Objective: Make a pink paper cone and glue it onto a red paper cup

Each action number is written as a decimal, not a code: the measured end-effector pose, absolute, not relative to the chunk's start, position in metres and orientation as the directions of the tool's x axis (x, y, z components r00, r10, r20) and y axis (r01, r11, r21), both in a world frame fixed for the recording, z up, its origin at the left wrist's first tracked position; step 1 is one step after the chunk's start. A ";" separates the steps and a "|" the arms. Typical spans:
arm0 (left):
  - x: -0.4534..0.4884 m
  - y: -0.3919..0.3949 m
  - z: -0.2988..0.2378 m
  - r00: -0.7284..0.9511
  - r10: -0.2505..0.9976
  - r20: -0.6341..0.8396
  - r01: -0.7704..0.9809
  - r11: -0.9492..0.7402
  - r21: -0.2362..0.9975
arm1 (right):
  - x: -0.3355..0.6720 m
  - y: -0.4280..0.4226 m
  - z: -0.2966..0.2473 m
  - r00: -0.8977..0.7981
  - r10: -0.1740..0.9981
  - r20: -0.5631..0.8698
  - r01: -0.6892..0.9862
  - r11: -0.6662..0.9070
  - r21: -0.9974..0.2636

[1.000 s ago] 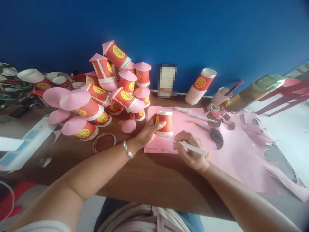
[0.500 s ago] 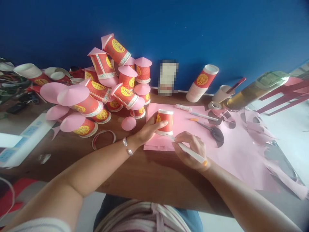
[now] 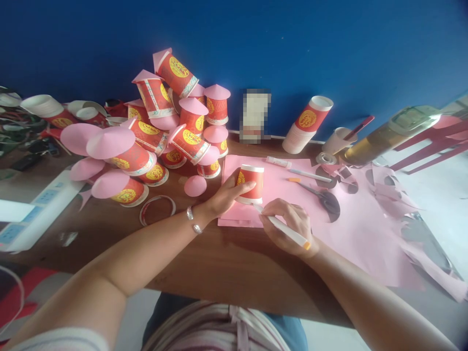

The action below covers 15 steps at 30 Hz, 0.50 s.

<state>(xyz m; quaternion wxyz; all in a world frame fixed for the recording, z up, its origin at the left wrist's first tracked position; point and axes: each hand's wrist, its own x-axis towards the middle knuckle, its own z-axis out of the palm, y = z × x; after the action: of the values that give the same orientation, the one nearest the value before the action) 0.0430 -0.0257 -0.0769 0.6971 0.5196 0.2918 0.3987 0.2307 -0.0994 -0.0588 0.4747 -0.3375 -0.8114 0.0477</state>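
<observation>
My left hand (image 3: pixel 228 195) wraps round a red paper cup (image 3: pixel 257 181) with a yellow emblem, its thumb across the front. The cup is held over pink paper (image 3: pixel 234 214) on the table. In my right hand (image 3: pixel 290 222) is a white marker pen (image 3: pixel 288 232) with an orange end, gripped like a pencil. Its tip points at the cup's lower rim; whether it touches I cannot tell. Farther back on the paper lie a pen cap (image 3: pixel 293 180), scissors (image 3: pixel 329 201), a slim pen (image 3: pixel 310 176) and a white marker or tube (image 3: pixel 279 162).
Left of my hands, red cups with pink cone roofs (image 3: pixel 192 144) are piled up. A ring of tape (image 3: pixel 157 199) lies nearer me. Behind stands a cup stack (image 3: pixel 307 124); a bottle (image 3: pixel 391 134) and paper scraps (image 3: pixel 395 200) are at right. A power strip (image 3: pixel 36 209) lies far left.
My right hand and the marker have shifted slightly left, the marker's rear end most. The cup stays in my left hand at nearly the same place.
</observation>
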 end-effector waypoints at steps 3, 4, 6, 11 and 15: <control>0.043 -0.026 -0.078 0.511 0.859 0.009 -0.253 0.140 0.957 | 0.231 -0.100 -0.060 -0.326 0.595 0.735 0.503 0.767 -0.398; 0.043 -0.027 -0.079 0.506 0.862 0.009 -0.256 0.141 0.956 | 0.231 -0.100 -0.060 -0.328 0.597 0.732 0.503 0.766 -0.399; 0.043 -0.027 -0.080 0.491 0.871 0.002 -0.266 0.148 0.953 | 0.232 -0.100 -0.060 -0.336 0.602 0.725 0.503 0.765 -0.402; 0.046 -0.027 -0.081 0.446 0.895 -0.012 -0.295 0.160 0.942 | 0.231 -0.099 -0.060 -0.361 0.582 0.728 0.492 0.783 -0.382; 0.047 -0.028 -0.077 0.432 0.901 -0.025 -0.287 0.163 0.944 | 0.232 -0.100 -0.058 -0.358 0.569 0.740 0.486 0.791 -0.372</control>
<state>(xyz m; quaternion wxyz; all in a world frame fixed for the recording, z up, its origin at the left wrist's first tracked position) 0.0471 -0.0282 -0.0768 0.6936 0.4849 0.3170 0.4282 0.2316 -0.0996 -0.0584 0.4670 -0.3205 -0.8229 0.0441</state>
